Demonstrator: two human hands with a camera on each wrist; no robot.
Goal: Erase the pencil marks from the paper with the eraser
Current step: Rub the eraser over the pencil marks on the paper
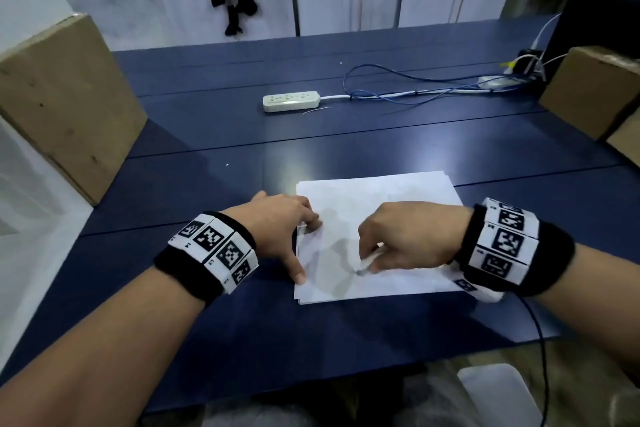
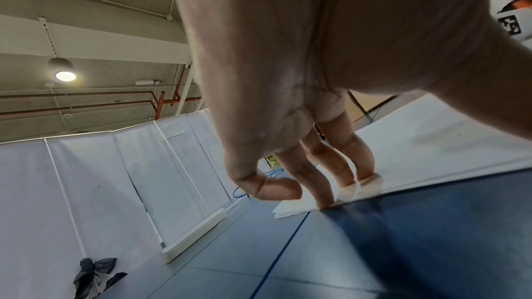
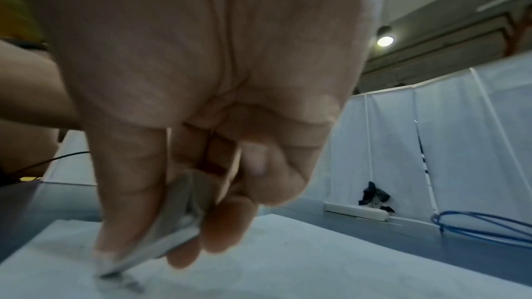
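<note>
A white sheet of paper (image 1: 391, 198) lies on the dark blue table (image 1: 207, 184) in front of me, with faint grey pencil marks near its lower middle. My right hand (image 1: 398, 243) pinches a pale grey eraser (image 1: 367, 263) between thumb and fingers, its darkened tip pressed on the marks. In the right wrist view the eraser (image 3: 170, 233) is a flat grey slab touching the paper (image 3: 316, 258). My left hand (image 1: 284, 229) rests spread on the paper's left edge, thumb and fingertips (image 2: 365, 179) pressing the sheet (image 2: 431, 144) flat.
A white power strip (image 1: 290, 101) with blue and white cables (image 1: 415, 90) lies farther back on the table. Cardboard boxes stand at the left (image 1: 65, 100) and right (image 1: 595, 90). A black cable (image 1: 540, 340) hangs from my right wrist over the table's near edge.
</note>
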